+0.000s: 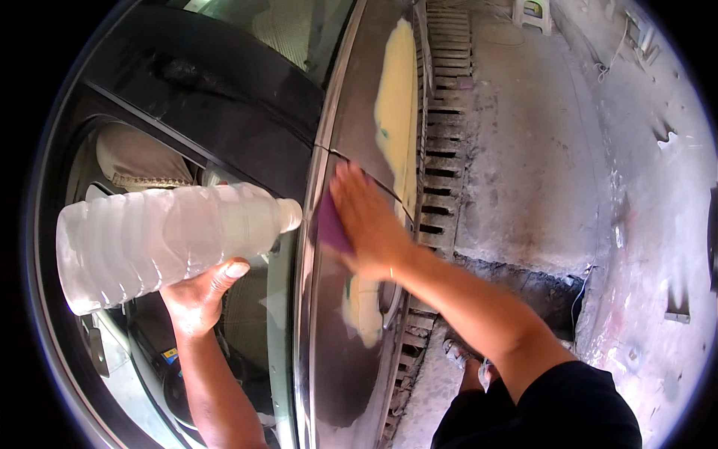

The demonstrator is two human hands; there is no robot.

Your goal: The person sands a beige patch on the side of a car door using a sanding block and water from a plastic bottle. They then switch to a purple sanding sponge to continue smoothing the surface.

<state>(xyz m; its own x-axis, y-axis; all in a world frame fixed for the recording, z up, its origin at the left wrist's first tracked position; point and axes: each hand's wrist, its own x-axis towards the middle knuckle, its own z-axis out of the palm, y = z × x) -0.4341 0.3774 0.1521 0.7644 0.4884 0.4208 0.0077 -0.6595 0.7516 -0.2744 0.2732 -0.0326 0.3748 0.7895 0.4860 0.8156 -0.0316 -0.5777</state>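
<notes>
My left hand point(200, 296) grips a clear ribbed plastic bottle point(161, 241) held almost on its side, its open neck pointing right toward the car's body panel point(333, 352). My right hand point(368, 221) lies flat on the dark glossy panel and presses a purple sanding sheet point(329, 224) against it, just below a seam. Pale yellow filler patches show above the hand point(396, 105) and below it point(363, 310).
The car's window point(134, 168) lies left of the panel, with a seat visible inside. A metal drain grating point(443, 142) runs along the car on the rough concrete floor point(538, 150). My foot point(458, 352) rests near the grating. A small stool point(532, 13) stands far off.
</notes>
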